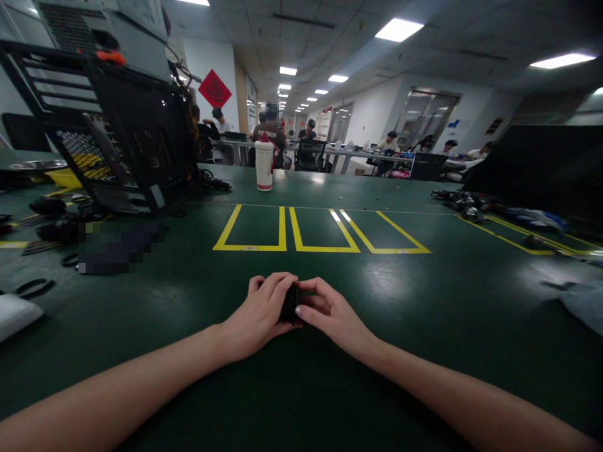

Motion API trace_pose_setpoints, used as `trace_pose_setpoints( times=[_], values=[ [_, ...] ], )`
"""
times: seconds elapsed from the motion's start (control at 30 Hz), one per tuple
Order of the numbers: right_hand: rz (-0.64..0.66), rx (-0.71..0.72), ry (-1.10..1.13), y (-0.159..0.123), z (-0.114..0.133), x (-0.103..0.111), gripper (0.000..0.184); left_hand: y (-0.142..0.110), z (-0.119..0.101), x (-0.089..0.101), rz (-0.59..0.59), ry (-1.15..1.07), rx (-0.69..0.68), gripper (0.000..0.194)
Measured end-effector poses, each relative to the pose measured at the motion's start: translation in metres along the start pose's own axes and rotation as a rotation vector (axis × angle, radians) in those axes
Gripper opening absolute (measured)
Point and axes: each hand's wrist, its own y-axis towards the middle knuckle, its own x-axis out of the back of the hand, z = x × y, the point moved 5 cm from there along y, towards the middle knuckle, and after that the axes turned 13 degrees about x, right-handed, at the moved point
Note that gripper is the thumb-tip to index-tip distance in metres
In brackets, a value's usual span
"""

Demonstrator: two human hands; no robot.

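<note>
A small black rounded object sits between my two hands, low over the green table; its exact kind does not show. Wrapped round its left side and top is my left hand, closed on it. From the other side my right hand pinches its right edge, with thumb in front and fingers behind. Much of the object is hidden by my fingers. Just beyond the hands, yellow tape marks three box outlines on the tabletop.
At the left stands an open black computer case amid cables. A white tumbler with a red lid is upright at the back. Cables and small parts lie to the right, beside a large black panel. Several people sit at farther tables.
</note>
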Motion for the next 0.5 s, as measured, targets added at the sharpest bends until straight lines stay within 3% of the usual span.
trace_pose_setpoints(
  times=[0.17,0.3,0.5],
  values=[
    [-0.077,0.108,-0.011,0.0011,0.0044,0.0030,0.020,0.0004,-0.0012,0.0005,0.010,-0.005,-0.001,0.058],
    [-0.070,0.037,-0.017,0.0016,0.0008,0.0043,0.039,0.0005,-0.0013,0.0006,0.020,-0.011,0.002,0.059],
    [0.003,0.003,0.008,-0.0001,0.0020,-0.0005,0.030,-0.0005,-0.0006,0.0015,0.025,-0.017,-0.001,0.059]
  ],
)
